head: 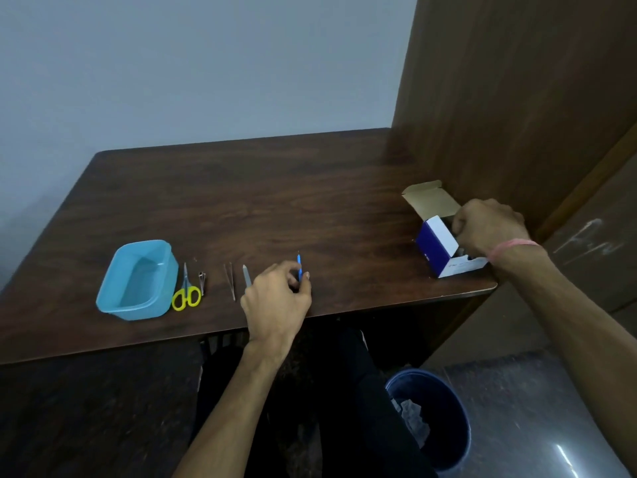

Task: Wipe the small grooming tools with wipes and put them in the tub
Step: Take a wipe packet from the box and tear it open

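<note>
Blue-handled tool (299, 268) is pinched in the left hand (275, 298) at lower centre; the right hand (489, 225) curls into the wipe box (439, 251) on the desk (241, 201), its hold unclear.

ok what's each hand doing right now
left hand: pinching the thin blue-handled tool
right hand: fingers curled inside the open wipe box, contents hidden

My plain room, likely office or home corner, dark wood-grain desk (241, 188) against bare grey wall (206, 63), wooden panel (517, 98) beside, blue waste bin (444, 426) on speckled floor (537, 408)
</note>
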